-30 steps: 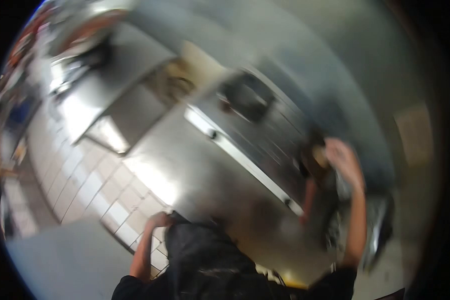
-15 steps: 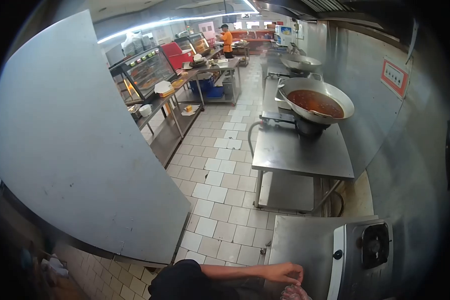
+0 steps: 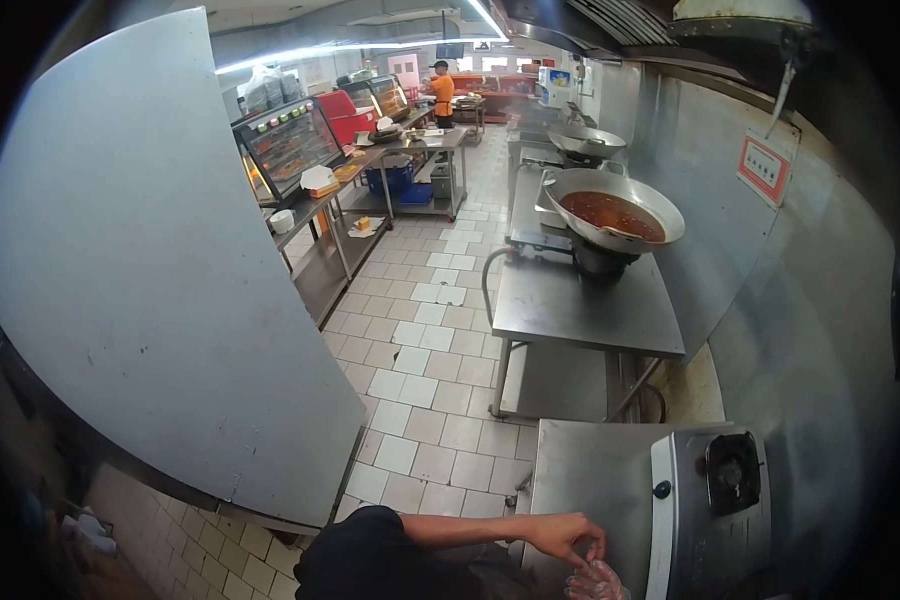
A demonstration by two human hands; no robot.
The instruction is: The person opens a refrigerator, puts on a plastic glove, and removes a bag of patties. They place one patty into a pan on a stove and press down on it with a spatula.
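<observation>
My left hand (image 3: 567,538), bare, reaches in from the left below a black sleeve (image 3: 355,550), over the edge of a steel counter (image 3: 590,470). Its thumb and forefinger are pinched together at the clear plastic glove on my right hand (image 3: 595,582). Only the gloved fingers of my right hand show at the bottom edge, somewhat spread, with nothing visible in them. Just right of both hands stands a gas stove (image 3: 682,520) with a black burner (image 3: 733,473).
A large grey panel (image 3: 160,260) fills the left. Ahead, a wok of reddish-brown oil (image 3: 610,215) sits on a burner above a steel table (image 3: 585,305). Display cases (image 3: 295,150) line the left side. A person in orange (image 3: 442,95) stands far back along the tiled aisle (image 3: 420,340).
The view has shifted slightly, so the wok, tables and stove appear further left and a little higher. My right hand shows more of its gloved fingers, and my hands remain close together.
</observation>
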